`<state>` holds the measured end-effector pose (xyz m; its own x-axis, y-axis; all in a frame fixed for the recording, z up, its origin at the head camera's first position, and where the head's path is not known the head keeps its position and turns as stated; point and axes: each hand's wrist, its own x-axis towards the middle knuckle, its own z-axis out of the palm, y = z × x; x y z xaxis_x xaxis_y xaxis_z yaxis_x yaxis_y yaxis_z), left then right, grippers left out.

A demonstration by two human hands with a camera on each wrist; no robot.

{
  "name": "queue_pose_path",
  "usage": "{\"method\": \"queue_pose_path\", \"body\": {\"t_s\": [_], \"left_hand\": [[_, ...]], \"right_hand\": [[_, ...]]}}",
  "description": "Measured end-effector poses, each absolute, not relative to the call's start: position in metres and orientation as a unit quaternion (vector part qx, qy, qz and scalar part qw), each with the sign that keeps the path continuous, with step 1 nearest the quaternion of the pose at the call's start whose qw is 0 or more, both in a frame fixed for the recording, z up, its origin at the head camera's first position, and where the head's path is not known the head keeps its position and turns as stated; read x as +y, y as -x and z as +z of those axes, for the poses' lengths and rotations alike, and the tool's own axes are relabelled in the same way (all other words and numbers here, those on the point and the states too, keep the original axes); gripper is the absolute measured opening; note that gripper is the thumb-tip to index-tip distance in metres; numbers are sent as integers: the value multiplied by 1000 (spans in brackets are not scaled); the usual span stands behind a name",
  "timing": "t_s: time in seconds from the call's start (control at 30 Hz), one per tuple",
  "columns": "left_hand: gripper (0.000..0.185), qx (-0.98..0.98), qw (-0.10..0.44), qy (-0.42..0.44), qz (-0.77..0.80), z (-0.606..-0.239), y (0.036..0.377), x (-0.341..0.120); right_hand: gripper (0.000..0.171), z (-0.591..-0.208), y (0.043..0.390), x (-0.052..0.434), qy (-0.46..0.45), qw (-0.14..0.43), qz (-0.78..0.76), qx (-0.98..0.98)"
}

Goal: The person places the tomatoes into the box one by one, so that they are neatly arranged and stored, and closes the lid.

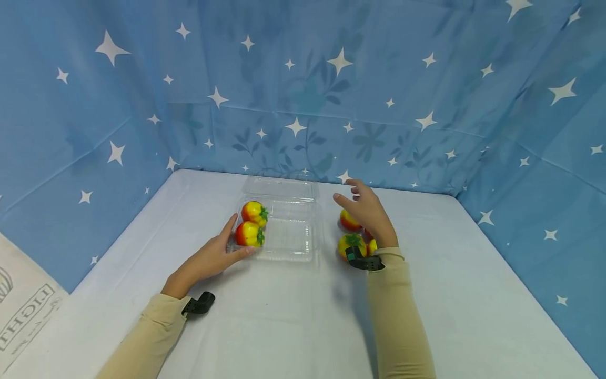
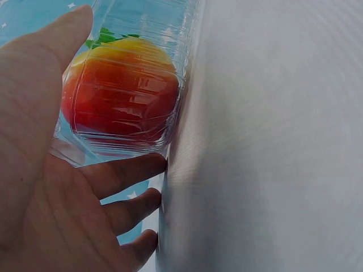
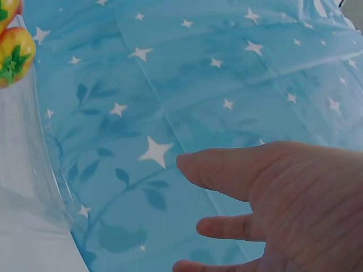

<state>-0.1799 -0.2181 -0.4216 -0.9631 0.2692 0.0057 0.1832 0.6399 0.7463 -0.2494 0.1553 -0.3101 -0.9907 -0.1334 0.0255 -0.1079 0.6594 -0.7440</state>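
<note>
Left hand: the left hand (image 1: 215, 256) rests on the tabletop (image 1: 293, 321) against the near left corner of the clear plastic box (image 1: 284, 226), thumb up along its left wall and straight fingers under its front edge; in the left wrist view the fingers (image 2: 122, 173) lie spread and relaxed, not curled round anything.
Right hand: the right hand (image 1: 369, 213) hovers open over the loose fruits, fingers spread loosely and holding nothing; the right wrist view shows them straight and apart.
Box: an open clamshell with its lid (image 1: 279, 187) folded back toward the far edge of the tabletop, standing near the middle, somewhat to the far side.
Fruit in box: two red-and-yellow fruits (image 1: 251, 223) with green leaves sit in the box's left end, one behind the other, touching.
Loose fruit: a few more fruits (image 1: 351, 243) lie on the tabletop just right of the box, partly hidden under the right hand.
Handling, box: judged thin, light and springy; likely to slide or buckle if pushed, so best steadied at a corner or rim.
Handling, fruit: looks smooth, glossy and rounded, likely light; take it round the widest part, not by the leaves.
Surround: blue starred cloth (image 1: 303, 79) behind and at both sides.
</note>
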Motion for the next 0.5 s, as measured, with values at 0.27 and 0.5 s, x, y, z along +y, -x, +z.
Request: {"method": "queue_pose_path", "body": {"t_s": [0.27,0.5], "left_hand": [[112,906,56,-121,402,-420,179,-217],[112,905,56,-122,403,-421,180,-218]], "right_hand": [[79,-310,250,188,57,13,-390,919],[82,-311,251,209,43,30,-391,919]]}}
